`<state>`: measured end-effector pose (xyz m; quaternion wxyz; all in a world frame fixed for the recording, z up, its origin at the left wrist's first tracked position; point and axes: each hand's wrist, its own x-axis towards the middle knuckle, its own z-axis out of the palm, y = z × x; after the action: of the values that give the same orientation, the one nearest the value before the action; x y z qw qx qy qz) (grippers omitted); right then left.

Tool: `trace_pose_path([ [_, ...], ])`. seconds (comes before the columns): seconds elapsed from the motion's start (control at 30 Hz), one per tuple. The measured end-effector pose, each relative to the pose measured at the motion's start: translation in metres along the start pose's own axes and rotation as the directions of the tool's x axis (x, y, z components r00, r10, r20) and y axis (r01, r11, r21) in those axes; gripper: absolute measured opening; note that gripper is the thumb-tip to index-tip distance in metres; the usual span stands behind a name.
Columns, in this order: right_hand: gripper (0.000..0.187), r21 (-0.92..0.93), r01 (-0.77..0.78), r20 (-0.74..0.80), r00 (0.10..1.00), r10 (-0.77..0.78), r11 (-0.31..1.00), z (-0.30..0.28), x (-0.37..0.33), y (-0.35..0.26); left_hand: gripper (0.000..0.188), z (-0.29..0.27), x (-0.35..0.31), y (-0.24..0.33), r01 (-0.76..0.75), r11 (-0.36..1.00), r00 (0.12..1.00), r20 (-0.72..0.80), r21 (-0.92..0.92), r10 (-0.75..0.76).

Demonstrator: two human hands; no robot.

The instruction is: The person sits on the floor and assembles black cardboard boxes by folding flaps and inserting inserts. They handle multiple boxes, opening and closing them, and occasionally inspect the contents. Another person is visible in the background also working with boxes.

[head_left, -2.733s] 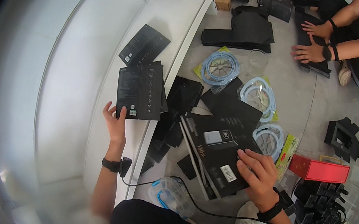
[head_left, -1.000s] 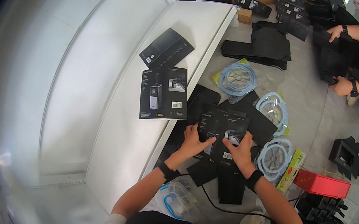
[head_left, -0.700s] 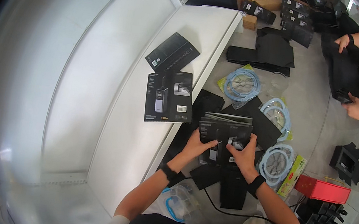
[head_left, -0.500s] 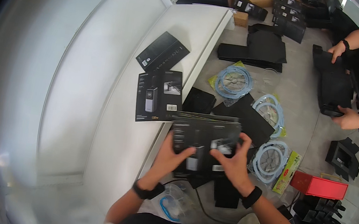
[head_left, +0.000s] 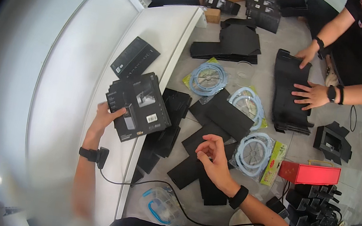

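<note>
At the edge of the white bench (head_left: 110, 149), my left hand (head_left: 103, 118) grips a stack of flattened black printed cartons (head_left: 139, 107), thumb on top and fingers mostly hidden beneath. The stack lies tilted on the bench, partly over another black carton (head_left: 135, 57). My right hand (head_left: 214, 157) hovers empty above the floor, its fingers loosely curled and the thumb apart. Below it several plain black flat pieces (head_left: 229, 118) lie scattered. More flat black pieces (head_left: 164, 134) lie on the floor along the bench edge.
Bagged pale-blue rings (head_left: 253, 154) lie beyond my right hand. A red box (head_left: 310, 173) and black devices with cables (head_left: 311, 209) stand at right. Opposite, a co-worker's hands (head_left: 311, 94) press on black folded card (head_left: 288, 96). A cable (head_left: 177, 201) runs across my lap.
The carton stack has moved left from in front of me onto the bench. My right hand has let go of it. The co-worker's black card now lies on the floor under both their hands.
</note>
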<state>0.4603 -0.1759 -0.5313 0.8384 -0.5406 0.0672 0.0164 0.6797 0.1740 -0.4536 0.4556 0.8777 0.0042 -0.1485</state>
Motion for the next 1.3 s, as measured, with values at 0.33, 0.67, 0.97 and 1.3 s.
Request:
trace_pose_path([
  [0.33, 0.033, -0.022, 0.010, -0.042, 0.999, -0.011, 1.000, -0.015, -0.004, 0.001, 0.075, 0.027, -0.012, 0.000, 0.060, 0.977, 0.992, -0.099, -0.204, -0.082],
  [0.67, 0.024, -0.044, -0.032, -0.069, 0.997, 0.029, 0.999, -0.020, -0.006, 0.019, 0.041, -0.004, -0.050, 0.042, 0.091, 0.760, 0.989, -0.035, -0.644, -0.147],
  [0.97, 0.020, -0.084, -0.052, -0.040, 0.998, 0.049, 0.995, -0.022, -0.010, 0.013, 0.038, -0.068, 0.118, 0.061, 0.046, 0.730, 0.996, 0.083, -0.682, 0.014],
  [1.3, 0.016, -0.133, -0.053, -0.121, 0.992, 0.037, 0.990, -0.046, -0.032, 0.000, 0.044, -0.054, 0.195, 0.027, 0.159, 0.934, 0.987, 0.053, -0.320, -0.150],
])
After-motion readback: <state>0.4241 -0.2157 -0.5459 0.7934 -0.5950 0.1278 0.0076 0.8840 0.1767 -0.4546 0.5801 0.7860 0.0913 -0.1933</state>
